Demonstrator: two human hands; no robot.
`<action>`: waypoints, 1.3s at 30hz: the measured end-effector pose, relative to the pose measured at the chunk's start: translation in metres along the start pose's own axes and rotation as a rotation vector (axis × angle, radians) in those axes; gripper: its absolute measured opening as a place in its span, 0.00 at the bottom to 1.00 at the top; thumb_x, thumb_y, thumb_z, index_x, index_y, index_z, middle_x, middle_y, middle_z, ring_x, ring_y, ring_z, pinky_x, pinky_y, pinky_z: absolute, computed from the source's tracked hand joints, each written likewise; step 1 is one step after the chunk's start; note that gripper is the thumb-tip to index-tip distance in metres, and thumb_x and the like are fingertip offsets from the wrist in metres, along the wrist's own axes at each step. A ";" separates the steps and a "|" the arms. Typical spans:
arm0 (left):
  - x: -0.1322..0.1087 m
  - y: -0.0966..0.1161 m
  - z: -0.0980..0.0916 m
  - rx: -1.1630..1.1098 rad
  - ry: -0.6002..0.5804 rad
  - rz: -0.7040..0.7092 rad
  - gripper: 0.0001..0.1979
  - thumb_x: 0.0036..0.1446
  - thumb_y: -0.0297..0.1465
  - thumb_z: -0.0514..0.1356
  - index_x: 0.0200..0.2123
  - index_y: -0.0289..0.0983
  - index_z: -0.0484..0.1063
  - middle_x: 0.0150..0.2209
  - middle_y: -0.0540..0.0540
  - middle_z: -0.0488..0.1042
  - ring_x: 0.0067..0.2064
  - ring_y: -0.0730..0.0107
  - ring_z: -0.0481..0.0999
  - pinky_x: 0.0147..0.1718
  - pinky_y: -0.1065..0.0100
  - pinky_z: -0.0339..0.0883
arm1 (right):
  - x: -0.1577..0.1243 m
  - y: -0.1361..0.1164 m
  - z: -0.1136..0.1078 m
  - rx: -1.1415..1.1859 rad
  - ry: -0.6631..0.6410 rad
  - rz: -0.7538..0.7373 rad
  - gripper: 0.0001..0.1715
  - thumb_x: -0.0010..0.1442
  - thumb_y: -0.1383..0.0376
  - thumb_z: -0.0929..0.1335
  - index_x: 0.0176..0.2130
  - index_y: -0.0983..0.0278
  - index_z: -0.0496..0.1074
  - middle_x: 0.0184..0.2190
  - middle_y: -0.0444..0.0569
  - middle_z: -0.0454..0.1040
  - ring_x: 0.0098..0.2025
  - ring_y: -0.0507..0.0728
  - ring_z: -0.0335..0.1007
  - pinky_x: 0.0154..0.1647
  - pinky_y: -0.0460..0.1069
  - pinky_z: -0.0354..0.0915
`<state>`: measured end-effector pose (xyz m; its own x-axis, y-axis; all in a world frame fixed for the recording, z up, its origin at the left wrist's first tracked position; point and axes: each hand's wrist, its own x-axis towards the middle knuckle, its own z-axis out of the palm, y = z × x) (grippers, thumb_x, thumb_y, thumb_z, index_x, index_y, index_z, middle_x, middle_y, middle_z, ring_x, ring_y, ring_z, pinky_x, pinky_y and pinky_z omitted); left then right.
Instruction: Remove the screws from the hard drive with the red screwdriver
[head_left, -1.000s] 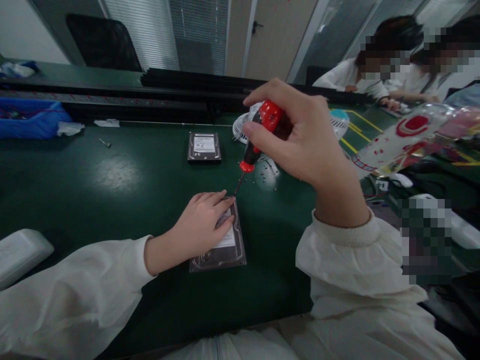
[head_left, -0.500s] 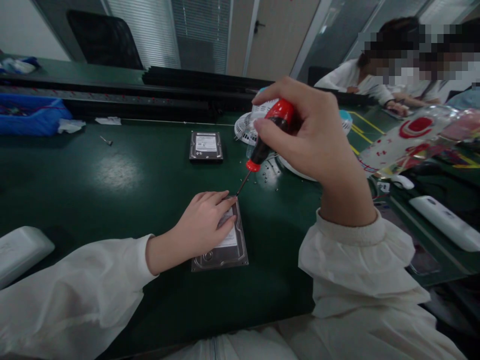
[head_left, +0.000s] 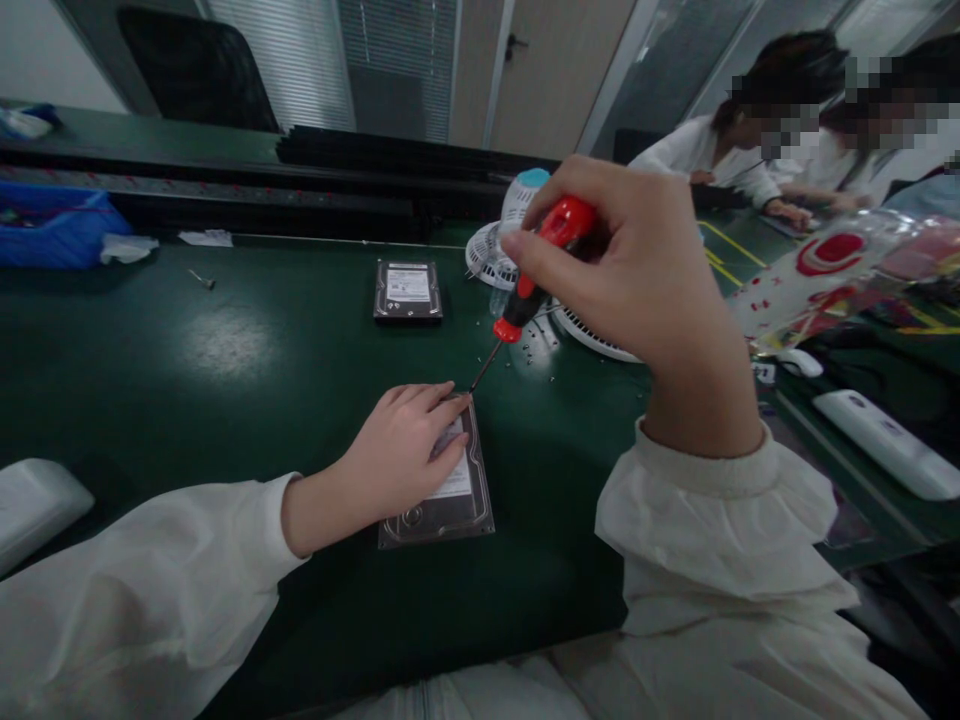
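My left hand [head_left: 409, 440] lies over a hard drive [head_left: 442, 525] on the green table, its fingers stretched across the label and upper part. In my right hand [head_left: 630, 260] is a red and black screwdriver [head_left: 519, 302], gripped by the handle and tilted. Its tip meets the drive's far right corner, close to my left fingertips. Whether it sits in a screw is too small to see. A second hard drive [head_left: 408, 291] rests farther back, label up. Several small screws [head_left: 529, 350] are scattered to the right of it.
White slatted round parts [head_left: 491, 255] stand behind my right hand. A plastic bottle [head_left: 817, 270] and a white device [head_left: 892, 440] are at the right. At the left are a blue bin [head_left: 60, 228] and a white object [head_left: 41, 505]. Other people [head_left: 742, 140] sit at the far right.
The camera view has shifted slightly. My right hand has turned a little around the screwdriver handle, while the tip stays at the same corner. My left hand stays on the drive.
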<state>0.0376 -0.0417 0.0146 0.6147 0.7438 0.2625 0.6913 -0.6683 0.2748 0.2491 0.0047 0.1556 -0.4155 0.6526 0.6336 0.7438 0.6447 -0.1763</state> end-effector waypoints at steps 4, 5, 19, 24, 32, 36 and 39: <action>0.000 0.000 0.000 0.002 -0.010 -0.007 0.24 0.69 0.37 0.53 0.62 0.32 0.71 0.62 0.33 0.72 0.62 0.48 0.72 0.60 0.42 0.66 | -0.001 0.000 -0.001 0.003 -0.025 -0.023 0.10 0.61 0.68 0.68 0.44 0.63 0.73 0.32 0.44 0.69 0.30 0.49 0.57 0.36 0.49 0.55; 0.000 0.000 -0.001 0.003 -0.014 -0.010 0.24 0.69 0.38 0.52 0.62 0.32 0.70 0.62 0.34 0.72 0.62 0.48 0.72 0.60 0.42 0.66 | -0.001 -0.001 -0.002 0.007 -0.039 -0.021 0.13 0.61 0.68 0.67 0.47 0.63 0.73 0.33 0.44 0.70 0.30 0.49 0.57 0.36 0.48 0.55; 0.001 0.001 -0.001 0.009 -0.021 -0.011 0.24 0.69 0.38 0.52 0.62 0.32 0.70 0.62 0.34 0.72 0.62 0.49 0.72 0.61 0.43 0.66 | 0.000 -0.004 -0.003 0.008 -0.068 0.000 0.15 0.62 0.67 0.64 0.49 0.63 0.69 0.33 0.44 0.67 0.29 0.50 0.54 0.38 0.50 0.54; 0.001 0.001 -0.001 0.008 -0.015 -0.005 0.24 0.69 0.37 0.52 0.62 0.32 0.70 0.62 0.34 0.72 0.62 0.48 0.72 0.61 0.43 0.65 | 0.000 -0.004 -0.002 0.006 -0.063 0.047 0.10 0.60 0.72 0.62 0.43 0.61 0.63 0.37 0.47 0.67 0.33 0.54 0.58 0.39 0.53 0.53; 0.000 0.000 0.001 0.000 -0.008 0.004 0.23 0.70 0.36 0.50 0.62 0.33 0.70 0.63 0.34 0.72 0.63 0.51 0.71 0.61 0.44 0.65 | 0.000 0.000 -0.001 -0.077 -0.058 0.071 0.14 0.65 0.54 0.65 0.40 0.61 0.64 0.34 0.45 0.66 0.34 0.53 0.59 0.39 0.51 0.52; 0.000 -0.001 0.000 0.006 -0.022 -0.003 0.23 0.71 0.36 0.50 0.63 0.34 0.70 0.63 0.35 0.71 0.63 0.51 0.71 0.61 0.44 0.65 | -0.001 -0.003 -0.003 -0.056 -0.086 0.048 0.08 0.62 0.65 0.66 0.43 0.60 0.63 0.34 0.44 0.66 0.30 0.50 0.56 0.37 0.50 0.53; 0.000 0.000 -0.001 0.009 -0.029 -0.006 0.23 0.70 0.36 0.50 0.62 0.34 0.70 0.63 0.35 0.71 0.63 0.51 0.71 0.61 0.44 0.65 | -0.001 -0.001 -0.003 -0.056 -0.079 0.072 0.10 0.66 0.56 0.65 0.40 0.60 0.63 0.33 0.45 0.67 0.32 0.52 0.58 0.36 0.52 0.52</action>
<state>0.0375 -0.0414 0.0156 0.6215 0.7477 0.2336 0.6983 -0.6640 0.2674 0.2501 0.0017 0.1572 -0.3984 0.7270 0.5592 0.8005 0.5732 -0.1749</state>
